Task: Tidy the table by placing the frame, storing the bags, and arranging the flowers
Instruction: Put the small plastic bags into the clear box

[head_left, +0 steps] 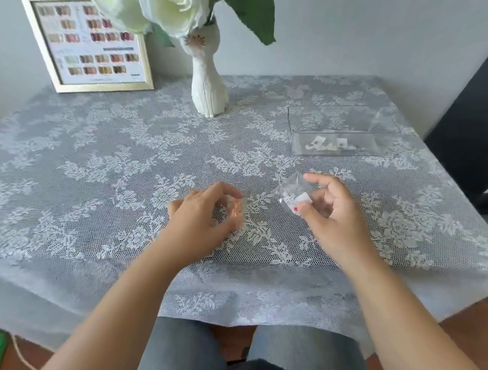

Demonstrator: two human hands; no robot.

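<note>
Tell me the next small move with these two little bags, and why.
Probably carry the small clear bag in the right hand to the clear box at the back right, which already holds similar small items. The left hand pinches another bag lying on the lace tablecloth; it can follow.

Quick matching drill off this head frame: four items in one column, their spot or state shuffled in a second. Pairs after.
Items:
1. gold frame
2. white vase
3. clear tray
4. small clear bag

Places or states:
A. pinched in the right hand
B. far right of the table, small pieces inside
C. back left, leaning at the wall
D. back centre, upright, holding white roses

Pairs: 1-C, 2-D, 3-B, 4-A
</note>
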